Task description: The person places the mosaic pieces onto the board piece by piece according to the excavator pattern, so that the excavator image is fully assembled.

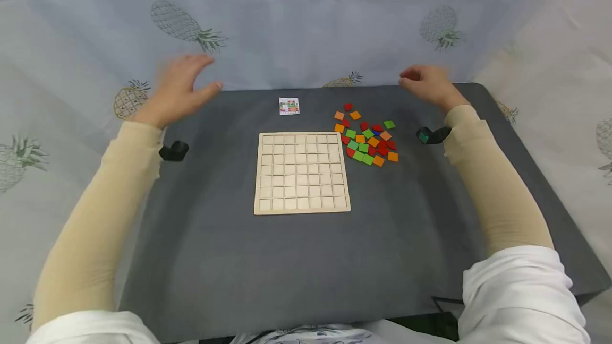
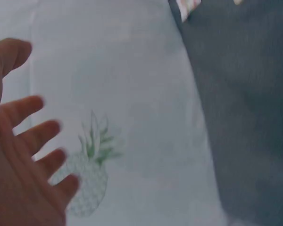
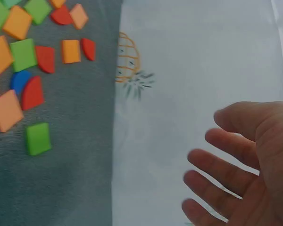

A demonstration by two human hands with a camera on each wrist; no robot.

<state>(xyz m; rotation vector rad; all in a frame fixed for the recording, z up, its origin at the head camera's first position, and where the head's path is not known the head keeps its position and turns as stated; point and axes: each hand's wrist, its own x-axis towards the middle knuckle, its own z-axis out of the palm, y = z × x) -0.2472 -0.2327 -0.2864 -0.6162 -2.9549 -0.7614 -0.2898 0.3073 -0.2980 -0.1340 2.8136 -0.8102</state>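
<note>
My left hand [image 1: 177, 92] is raised over the table's back left corner, thumb spread from the fingers and nothing held. In the left wrist view its fingers [image 2: 40, 136] are loosely bent and apart. The right hand [image 1: 427, 85] hovers above the back right edge, also holding nothing, with relaxed fingers [image 3: 221, 169] in the right wrist view. Between the hands lies a square wooden grid board [image 1: 302, 173] with bare cells. Right of it are scattered small tiles, among them a green square tile [image 1: 389, 124], an orange square tile [image 1: 393, 156] and red quarter-round tiles [image 1: 348, 106].
A small printed card [image 1: 289, 106] with a coloured pattern lies behind the board. Everything rests on a dark grey table [image 1: 296, 269]. A pale curtain [image 1: 296, 31] with pineapple prints hangs behind it and at both sides. Each wrist carries a small black camera mount [image 1: 174, 151].
</note>
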